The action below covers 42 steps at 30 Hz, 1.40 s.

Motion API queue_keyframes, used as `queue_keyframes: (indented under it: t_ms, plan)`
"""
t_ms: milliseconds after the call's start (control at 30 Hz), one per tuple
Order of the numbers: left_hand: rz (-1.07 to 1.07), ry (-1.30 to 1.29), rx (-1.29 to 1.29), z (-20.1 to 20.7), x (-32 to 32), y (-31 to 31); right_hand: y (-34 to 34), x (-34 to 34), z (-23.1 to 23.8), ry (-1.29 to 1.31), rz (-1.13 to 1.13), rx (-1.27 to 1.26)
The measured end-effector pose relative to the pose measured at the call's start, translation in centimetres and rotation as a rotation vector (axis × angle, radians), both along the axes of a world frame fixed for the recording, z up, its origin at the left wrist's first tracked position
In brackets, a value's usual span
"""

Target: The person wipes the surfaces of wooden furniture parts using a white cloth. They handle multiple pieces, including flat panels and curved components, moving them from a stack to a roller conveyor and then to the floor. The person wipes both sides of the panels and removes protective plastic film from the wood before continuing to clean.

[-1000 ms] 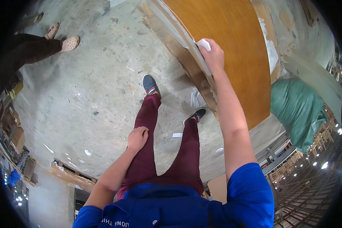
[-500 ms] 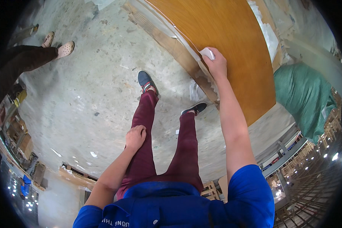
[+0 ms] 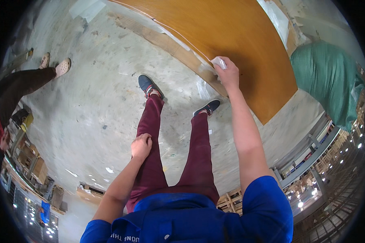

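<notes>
My right hand (image 3: 228, 73) is closed around a small white, shiny object (image 3: 219, 62) at the near left edge of a large brown wooden panel (image 3: 255, 40). From that object a thin white line (image 3: 178, 33) runs up along the panel's edge; whether it is cord, tape or a bead cannot be made out. Lower down, my left hand (image 3: 141, 146) rests on my left thigh with its fingers curled in and nothing visible in them.
Whitish film and a pale wooden strip (image 3: 166, 42) border the panel. A green covered bundle (image 3: 328, 77) stands to the right. At the far left another person's legs (image 3: 24, 81) and pale clogs (image 3: 63, 67) show. Boxes (image 3: 38, 170) line the lower left.
The panel sits a little higher in view, and my right hand with the white object is slightly farther left along its edge. My left hand stays on my thigh.
</notes>
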State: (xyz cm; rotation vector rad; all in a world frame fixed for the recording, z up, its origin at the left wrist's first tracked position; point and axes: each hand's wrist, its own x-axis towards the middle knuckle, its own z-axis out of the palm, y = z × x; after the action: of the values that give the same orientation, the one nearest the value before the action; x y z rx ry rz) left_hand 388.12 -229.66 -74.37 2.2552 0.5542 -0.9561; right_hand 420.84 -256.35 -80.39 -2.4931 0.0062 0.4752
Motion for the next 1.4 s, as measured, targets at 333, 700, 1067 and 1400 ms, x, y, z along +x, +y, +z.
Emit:
queue_keyframes:
  t_ms: [333,700,1067,1400]
  plan:
    - [-0.075,0.049,0.035,0.1,0.2,-0.9,-1.5,-1.2,-0.3,-0.052,-0.036,0.008]
    - [-0.197,0.035,0.109,0.3,0.4,-2.8,-9.7,-5.2,0.5,-0.064,-0.185,0.006]
    - [-0.320,0.103,0.180,1.1,1.4,-5.1,-19.6,-11.3,0.8,-0.092,-0.404,-0.012]
    - [-0.394,0.114,0.212,1.1,1.3,-6.5,-22.2,-13.1,0.7,-0.126,-0.483,0.045]
